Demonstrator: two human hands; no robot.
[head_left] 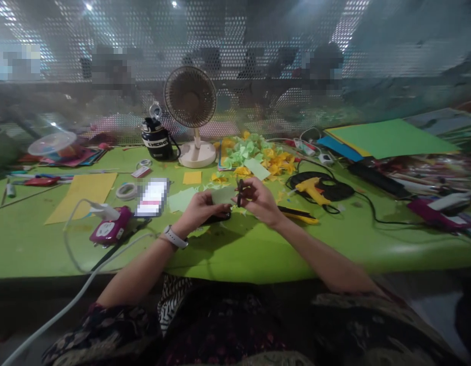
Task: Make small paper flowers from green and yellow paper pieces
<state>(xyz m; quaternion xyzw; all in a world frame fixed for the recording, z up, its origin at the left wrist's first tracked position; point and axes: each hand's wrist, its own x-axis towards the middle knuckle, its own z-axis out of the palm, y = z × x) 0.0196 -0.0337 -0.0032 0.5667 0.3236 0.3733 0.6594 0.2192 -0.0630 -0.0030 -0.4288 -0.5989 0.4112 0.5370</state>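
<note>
My left hand [199, 209], with a pale band at the wrist, pinches a small light green paper [222, 195] above the table. My right hand [261, 202] is closed on dark scissors [240, 193], which stand at the paper's right edge; I cannot tell whether the blades touch it. Below my left hand lies a dark object [220, 217], mostly covered. Beyond both hands is a heap of folded green and yellow paper pieces [245, 152], with a loose pale green sheet [257, 169] against its front. More pale green paper [182, 198] lies left of my left hand.
A yellow glue gun [312, 190] rests on coiled black cable [336, 189], near a yellow-black cutter [302, 215]. Leftward are a phone [153, 197], tape roll [126, 190] and purple power strip [111, 226]. Behind stand a fan [197, 152] and black bottle [157, 140]; coloured sheets [395, 138] lie right.
</note>
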